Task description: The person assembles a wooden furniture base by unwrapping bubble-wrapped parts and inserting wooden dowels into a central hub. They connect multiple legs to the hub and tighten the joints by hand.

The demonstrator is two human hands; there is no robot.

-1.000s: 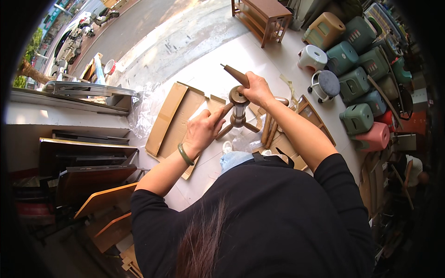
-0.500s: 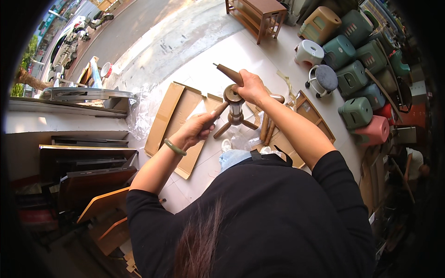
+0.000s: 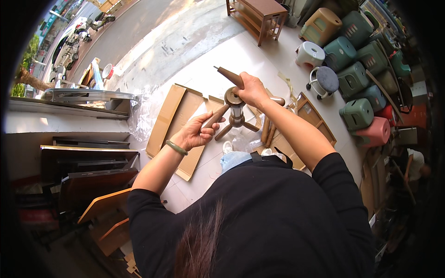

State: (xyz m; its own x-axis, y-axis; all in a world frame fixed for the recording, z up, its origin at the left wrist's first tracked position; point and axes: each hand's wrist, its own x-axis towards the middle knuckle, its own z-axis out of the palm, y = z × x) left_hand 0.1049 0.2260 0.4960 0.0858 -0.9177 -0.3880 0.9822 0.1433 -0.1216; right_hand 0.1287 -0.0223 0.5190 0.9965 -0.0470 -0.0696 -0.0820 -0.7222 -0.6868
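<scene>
A brown wooden stand point(image 3: 233, 97) rises in front of me, with a round hub on top, a clear-looking middle section and splayed legs below. My left hand point(image 3: 197, 132) is closed round a wooden leg point(image 3: 217, 116) that slants up to the hub's side; a green bangle circles that wrist. My right hand point(image 3: 253, 91) grips a tapered wooden leg point(image 3: 231, 77) just above the hub, its thin metal tip pointing to the far left. Another rounded wooden piece point(image 3: 278, 100) sticks out beyond the right wrist. My fingers partly hide the hub.
Flattened cardboard point(image 3: 167, 118) lies on the tiled floor to the left, near clear plastic wrap point(image 3: 141, 111). Loose wooden legs point(image 3: 267, 132) and a wooden panel point(image 3: 316, 116) lie right. Stacked plastic stools point(image 3: 354, 78) and a wheeled stool point(image 3: 327, 78) line the right side; dark boards point(image 3: 92, 162) lean left.
The fingers of my left hand have shifted and loosened a little on the leg. My right hand keeps its grip and has barely moved.
</scene>
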